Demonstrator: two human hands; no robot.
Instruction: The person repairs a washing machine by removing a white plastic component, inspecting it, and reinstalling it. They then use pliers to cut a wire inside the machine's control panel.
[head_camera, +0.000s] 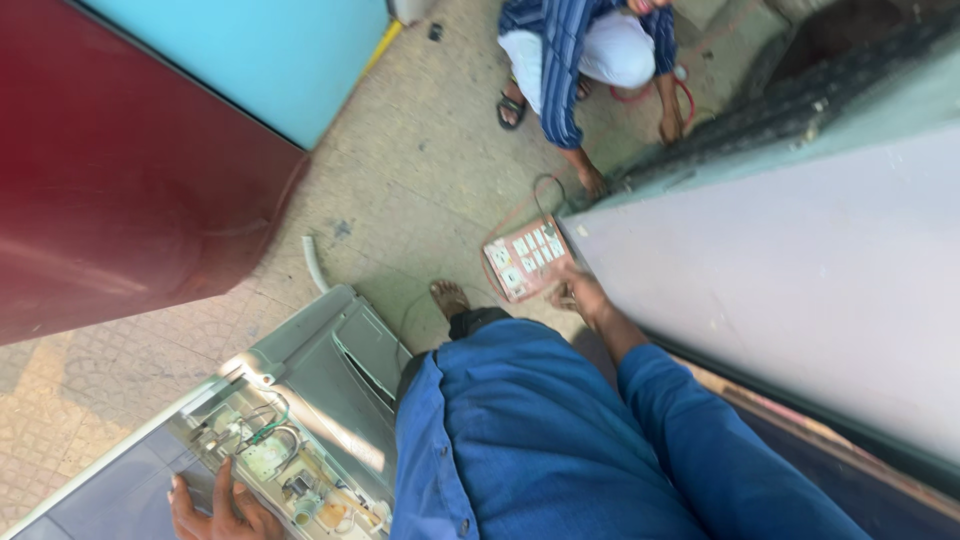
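Right hand (578, 292), at 1 o'clock, gripping pink rectangular switch board (526, 259); left hand (218, 508), at 7 o'clock, fingers spread flat on grey opened appliance top (300, 400).

A glossy dark-red panel (120, 170) is seen beside rough, speckled concrete paving (420, 170); the switchboard (527, 258) looks like matt plastic; blue cloth sleeve (700, 430).

Speckled grey concrete floor (420, 160) under me.
On it: pink rectangular switchboard (527, 258), bent white plastic pipe (315, 262), my bare foot (449, 297).
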